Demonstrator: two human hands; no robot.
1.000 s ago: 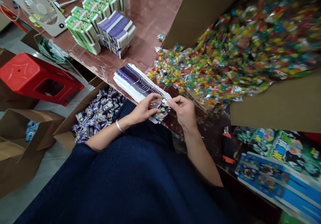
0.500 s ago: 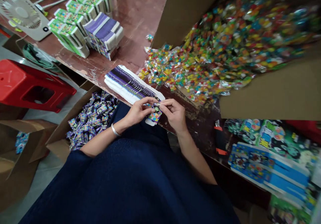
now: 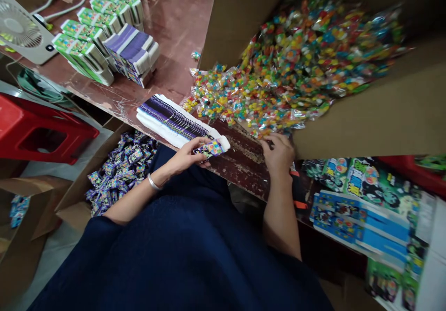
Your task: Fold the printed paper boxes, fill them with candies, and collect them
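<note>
My left hand (image 3: 186, 155) grips a small printed box (image 3: 209, 149) at the table's near edge, right beside a fanned stack of flat purple box blanks (image 3: 170, 120). My right hand (image 3: 279, 152) has reached to the edge of the pile of clear candy packets (image 3: 265, 93); its fingers curl at the nearest packets, and I cannot make out whether they hold one. The packets spill out of a big tipped cardboard box (image 3: 383, 111) onto the brown table (image 3: 181, 32).
Stacks of green boxes (image 3: 87, 46) and purple boxes (image 3: 134, 53) stand at the back left by a small white fan (image 3: 21, 30). A carton of filled purple boxes (image 3: 118, 171) sits on the floor, near a red stool (image 3: 42, 132). Printed sheets (image 3: 362, 209) lie at the right.
My right hand has let go of the small box and moved right to the candy packets. My left hand keeps the box. The view has shifted a little to the right.
</note>
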